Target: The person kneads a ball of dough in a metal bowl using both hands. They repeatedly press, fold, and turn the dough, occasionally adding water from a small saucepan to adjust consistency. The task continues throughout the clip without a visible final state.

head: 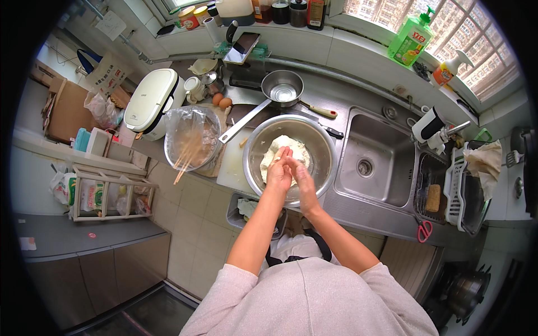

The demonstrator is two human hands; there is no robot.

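A mass of pale dough (296,147) lies in a large stainless steel bowl (328,172) on the counter. Above the dough, my left hand (280,170) is turned palm up with its fingers extended. My right hand (303,182) is against it, its edge and fingers touching the left palm and fingers, slightly blurred. A small bit of dough shows on the left hand's fingers. Whether anything lies between the palms is hidden. Behind the bowl stands a steel saucepan (282,93), its long handle pointing left towards me.
Left of the bowl are a white cutting board (232,168) and a plastic-covered bowl (193,138) with chopsticks (185,161) on it. Two eggs (221,101), a knife (332,132) and a peeler-like handled tool (323,111) lie behind. A sink (380,159) is at right, red-handled scissors (424,231) beyond.
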